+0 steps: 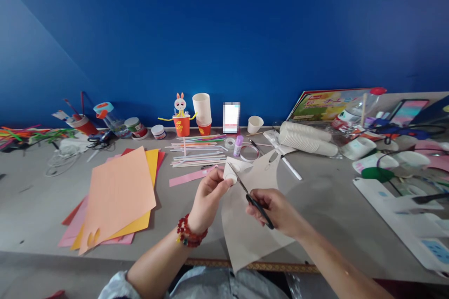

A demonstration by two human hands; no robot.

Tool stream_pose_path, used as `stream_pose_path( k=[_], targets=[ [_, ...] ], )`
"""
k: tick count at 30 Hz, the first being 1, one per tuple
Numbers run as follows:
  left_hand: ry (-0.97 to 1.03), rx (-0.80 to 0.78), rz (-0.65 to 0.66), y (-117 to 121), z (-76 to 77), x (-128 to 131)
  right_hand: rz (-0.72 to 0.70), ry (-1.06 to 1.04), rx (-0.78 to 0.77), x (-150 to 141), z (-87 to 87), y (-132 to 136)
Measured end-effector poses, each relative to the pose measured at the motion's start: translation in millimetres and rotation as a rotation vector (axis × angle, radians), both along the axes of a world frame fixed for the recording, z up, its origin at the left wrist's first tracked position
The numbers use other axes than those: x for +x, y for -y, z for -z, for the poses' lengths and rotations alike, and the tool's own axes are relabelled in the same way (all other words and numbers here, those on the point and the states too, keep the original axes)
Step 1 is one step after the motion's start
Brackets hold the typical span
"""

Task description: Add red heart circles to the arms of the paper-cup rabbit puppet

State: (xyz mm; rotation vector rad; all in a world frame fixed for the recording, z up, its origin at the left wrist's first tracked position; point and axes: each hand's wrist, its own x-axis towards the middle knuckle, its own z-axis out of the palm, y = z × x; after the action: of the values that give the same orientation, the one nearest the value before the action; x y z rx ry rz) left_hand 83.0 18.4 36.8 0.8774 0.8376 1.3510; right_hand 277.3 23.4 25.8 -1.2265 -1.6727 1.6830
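So there's a big blue wall (224, 32) at the back and a grey table (329, 229) running along it. A large pale sheet (245, 238) lies under the hands, its near corner poking past the table edge, and a messy stack of coloured paper (122, 191) with peach on top sits off to the left. The right hand (270, 208) has its fingers wrapped around the black handles of the scissors (260, 211); can't really tell if the blades are apart. The left hand (210, 191), red beaded bracelet (191, 231) on the wrist, is pinching a small white paper piece (229, 167) above the table, scissors right across it. Tiny purple-capped glue stick (237, 145) stands just beyond.
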Motion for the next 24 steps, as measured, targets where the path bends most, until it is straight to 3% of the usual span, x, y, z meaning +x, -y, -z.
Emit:
stream_pose_path(
  k=[14,24],
  targets=[
    [-0.046,0.049,0.015,-6,4.1,-4,-0.072,0.06,-0.013,8,-15.3,-15],
    [-0.08,0.099,0.045,-6,2.7,-3,-0.135,0.101,0.063,19,-19.1,-23]
  ],
)
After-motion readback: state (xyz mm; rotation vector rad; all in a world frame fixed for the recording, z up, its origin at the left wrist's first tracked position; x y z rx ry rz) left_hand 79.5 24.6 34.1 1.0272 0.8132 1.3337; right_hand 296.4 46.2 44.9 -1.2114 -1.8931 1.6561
